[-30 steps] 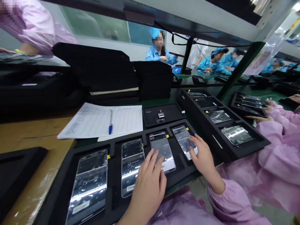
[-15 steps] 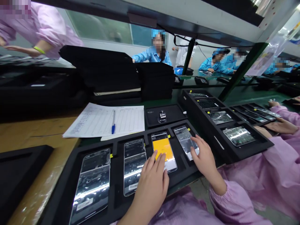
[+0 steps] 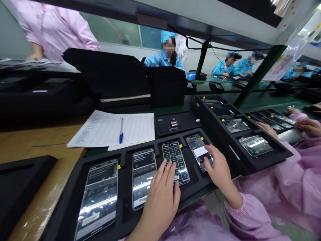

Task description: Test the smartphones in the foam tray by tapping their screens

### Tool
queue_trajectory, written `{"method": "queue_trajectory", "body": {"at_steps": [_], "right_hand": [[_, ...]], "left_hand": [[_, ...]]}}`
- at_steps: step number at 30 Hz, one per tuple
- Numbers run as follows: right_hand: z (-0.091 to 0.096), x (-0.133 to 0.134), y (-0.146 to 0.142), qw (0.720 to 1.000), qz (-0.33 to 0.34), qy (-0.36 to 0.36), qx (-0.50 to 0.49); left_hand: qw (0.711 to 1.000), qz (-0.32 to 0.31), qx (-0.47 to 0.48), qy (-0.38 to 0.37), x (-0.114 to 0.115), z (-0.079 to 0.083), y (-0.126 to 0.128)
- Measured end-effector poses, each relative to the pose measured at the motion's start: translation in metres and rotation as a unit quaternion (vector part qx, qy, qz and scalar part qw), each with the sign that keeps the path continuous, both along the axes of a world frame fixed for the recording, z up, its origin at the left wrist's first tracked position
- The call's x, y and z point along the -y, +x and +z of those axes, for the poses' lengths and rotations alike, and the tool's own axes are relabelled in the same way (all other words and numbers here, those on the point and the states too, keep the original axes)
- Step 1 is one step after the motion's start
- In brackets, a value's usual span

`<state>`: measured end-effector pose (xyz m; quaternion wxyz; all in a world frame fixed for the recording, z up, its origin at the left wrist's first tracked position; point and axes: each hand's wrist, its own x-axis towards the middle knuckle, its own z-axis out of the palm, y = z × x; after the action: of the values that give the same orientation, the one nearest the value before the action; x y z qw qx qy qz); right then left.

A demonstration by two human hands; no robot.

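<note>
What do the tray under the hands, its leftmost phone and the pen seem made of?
Tray: probably dense foam, matte black; thick-walled, cut-out pockets with hardly any glare.
Leftmost phone: glossy, glass-like front, mirroring bright streaks; perhaps film-covered.
Pen: likely plastic, with a pale barrel and solid blue end; too small to judge its sheen.

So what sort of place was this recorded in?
Probably an electronics factory, perhaps a phone-checking line: phones lie in compartments of a black tray, apparent tray stacks stand behind, and people in matching blue smocks and caps are beyond.

Glare on phones [image 3: 97,197], stretched edges; mild blur
</note>
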<state>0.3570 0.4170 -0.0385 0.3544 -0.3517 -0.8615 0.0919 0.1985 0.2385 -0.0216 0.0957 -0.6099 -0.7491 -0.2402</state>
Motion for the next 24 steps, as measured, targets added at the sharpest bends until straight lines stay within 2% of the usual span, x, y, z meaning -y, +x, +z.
{"method": "queue_trajectory", "body": {"at_steps": [9, 14, 18, 24], "right_hand": [[-0.0008, 0.0008, 0.0010, 1.000, -0.005, 0.006, -0.006], [-0.0010, 0.0035, 0.0021, 0.998, 0.018, 0.023, -0.047], [-0.0016, 0.0042, 0.0025, 0.998, 0.030, 0.034, -0.036], [-0.0009, 0.0024, 0.0026, 0.999, 0.014, 0.033, -0.040]], "left_hand": [[1.000, 0.000, -0.006, 0.005, -0.0001, 0.0013, -0.0002], [0.999, 0.003, -0.040, 0.025, -0.0010, 0.0030, 0.0006], [0.999, 0.001, -0.028, 0.016, -0.0009, 0.0030, 0.0002], [1.000, 0.003, -0.021, 0.022, -0.0001, 0.0033, 0.0000]]}}
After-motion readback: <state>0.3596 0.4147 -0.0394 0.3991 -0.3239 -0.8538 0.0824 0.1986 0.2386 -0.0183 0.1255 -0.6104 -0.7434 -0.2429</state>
